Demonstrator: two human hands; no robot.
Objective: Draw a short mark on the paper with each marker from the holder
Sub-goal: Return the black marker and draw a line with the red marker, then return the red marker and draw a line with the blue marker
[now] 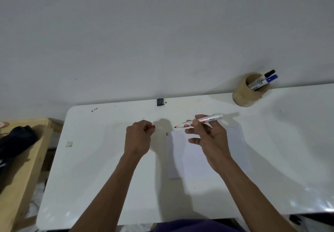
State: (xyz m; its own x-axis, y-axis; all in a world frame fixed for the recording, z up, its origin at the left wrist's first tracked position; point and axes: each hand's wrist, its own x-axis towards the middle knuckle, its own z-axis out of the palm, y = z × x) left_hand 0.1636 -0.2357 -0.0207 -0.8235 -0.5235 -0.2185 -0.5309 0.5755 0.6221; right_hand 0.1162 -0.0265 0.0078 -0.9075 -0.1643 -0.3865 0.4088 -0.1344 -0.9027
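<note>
A white sheet of paper [188, 159] lies on the white table [101, 177], with two short dark marks [167, 134] at its far left corner. My right hand [209, 141] hovers over the paper and holds an uncapped red marker [207, 120] level, its red tip pointing left. My left hand [139, 137] is closed around the red cap [152, 127], to the left of the paper. At the back right stands a tan round holder [244, 94] with a black-capped marker [269, 73] and a blue-capped marker [272, 78] inside.
A small black object [159, 102] sits at the table's far edge by the white wall. A wooden bench [21, 168] with a dark bag [16, 141] stands to the left. A small chip [69, 143] marks the table's left side.
</note>
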